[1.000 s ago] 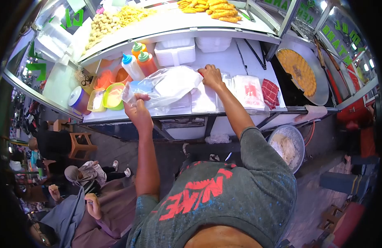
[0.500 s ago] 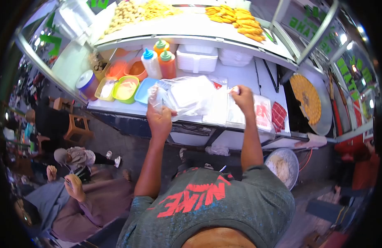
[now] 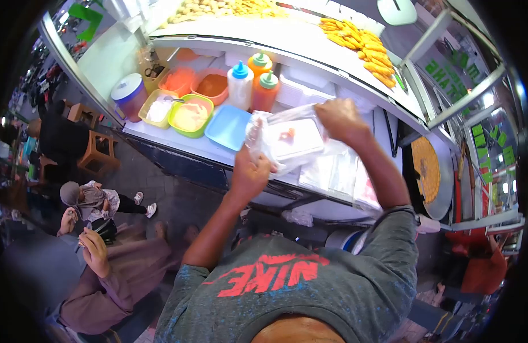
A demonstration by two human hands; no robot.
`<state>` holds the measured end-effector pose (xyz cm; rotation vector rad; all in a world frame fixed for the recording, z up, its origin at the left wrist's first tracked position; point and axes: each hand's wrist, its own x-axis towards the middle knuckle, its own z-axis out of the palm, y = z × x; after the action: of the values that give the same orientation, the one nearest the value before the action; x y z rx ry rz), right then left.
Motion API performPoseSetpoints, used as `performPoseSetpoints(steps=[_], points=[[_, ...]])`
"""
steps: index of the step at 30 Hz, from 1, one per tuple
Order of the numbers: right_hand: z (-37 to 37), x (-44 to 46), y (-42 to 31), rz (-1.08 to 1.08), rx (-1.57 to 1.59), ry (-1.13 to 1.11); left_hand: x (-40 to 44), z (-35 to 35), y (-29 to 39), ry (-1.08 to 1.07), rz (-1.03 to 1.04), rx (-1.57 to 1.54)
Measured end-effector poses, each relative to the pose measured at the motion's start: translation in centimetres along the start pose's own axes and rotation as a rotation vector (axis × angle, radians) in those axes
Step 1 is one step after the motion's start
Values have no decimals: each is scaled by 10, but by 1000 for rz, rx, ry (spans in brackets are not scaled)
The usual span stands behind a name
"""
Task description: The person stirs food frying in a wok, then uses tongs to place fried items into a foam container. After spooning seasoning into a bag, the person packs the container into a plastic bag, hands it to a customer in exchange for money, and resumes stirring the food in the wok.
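Landmark: blue tray (image 3: 226,127).

Yellow tub (image 3: 156,111) and green bowl (image 3: 190,112) sat left of the tray, apart from the handling. The tray itself showed nearly whole; a second earlier the bag covered much of it.

Left hand (image 3: 249,173) was just right of the tray's near corner, fingers closed on the bunched left end of the clear bag (image 3: 264,157). Same hold as half a second before.

Bag was just right of the tray, with the white box (image 3: 301,143) inside, upper face showing, small reddish patch on it. Couldn't tell what the patch was.

Right hand (image 3: 347,123) was farther right of the tray, curled at the bag's far right corner. Fingertips hidden; couldn't tell if they pinched the plastic. Half a second earlier it was away from the bag, over the stacked packets (image 3: 332,170). My read: bag handling had gone back to two hands, box already bagged.
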<state>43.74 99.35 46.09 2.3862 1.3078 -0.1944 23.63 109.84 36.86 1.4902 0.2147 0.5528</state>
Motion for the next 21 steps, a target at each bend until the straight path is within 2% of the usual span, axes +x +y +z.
performPoseSetpoints(steps=[2,4,5,6,9,10,11,12,14,16,18,20,21], points=[[-44,8,7,-22,-128,55,4,-3,-6,-30,61,5],[-99,33,-6,-35,-50,243,9,-8,-10,-61,173,83],[-120,56,-17,-133,91,437,8,-14,-7,-104,74,37],[-128,110,-22,-310,297,504,7,-18,1,-153,-25,-14],[-181,213,-98,-754,440,873,5,-26,-15,-181,-3,-55],[-194,260,-129,-851,537,816,3,-32,-18,-226,-16,-44],[-200,297,-162,-843,629,813,0,-38,-17,-235,-95,-100],[-210,322,-193,-786,748,710,-5,-41,-18,-245,-174,-156],[-214,390,-245,-720,861,760,-21,-46,-79,-244,-246,-253],[-216,441,-279,-499,835,568,-16,-52,-56,-166,-161,-175],[-202,464,-300,-332,837,588,-10,-66,-29,-187,-256,-182],[-193,480,-312,-234,887,535,-13,-78,-44,-176,-211,-214],[-190,481,-314,-204,897,476,-20,-75,-76,-156,-116,-246]])
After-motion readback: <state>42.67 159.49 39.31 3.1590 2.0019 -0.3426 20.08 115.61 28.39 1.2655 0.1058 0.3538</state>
